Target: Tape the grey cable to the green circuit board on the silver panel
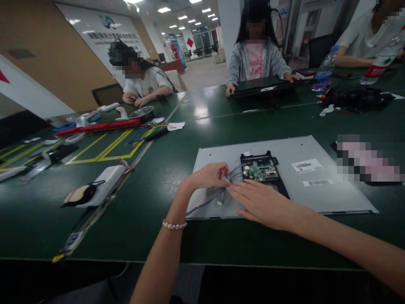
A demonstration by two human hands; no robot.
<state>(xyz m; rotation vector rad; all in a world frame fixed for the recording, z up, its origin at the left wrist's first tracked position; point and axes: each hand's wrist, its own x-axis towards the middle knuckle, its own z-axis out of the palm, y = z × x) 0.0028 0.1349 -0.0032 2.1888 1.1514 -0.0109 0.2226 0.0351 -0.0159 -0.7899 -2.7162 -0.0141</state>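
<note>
Presently, your left hand (210,175) pinches the grey cable (202,205) just beside the circuit board (261,172) on the metal panel (316,194); your right hand (262,204) lies flat, fingers straight, touching it. Risk — a sharp tug could tear the cable from the board.

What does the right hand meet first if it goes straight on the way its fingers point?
Probably the gray wires pinched by the left hand, just ahead of the right hand, which lies flat on the metal panel; then the left hand itself. Depth is unclear, so it may already touch them.
</note>
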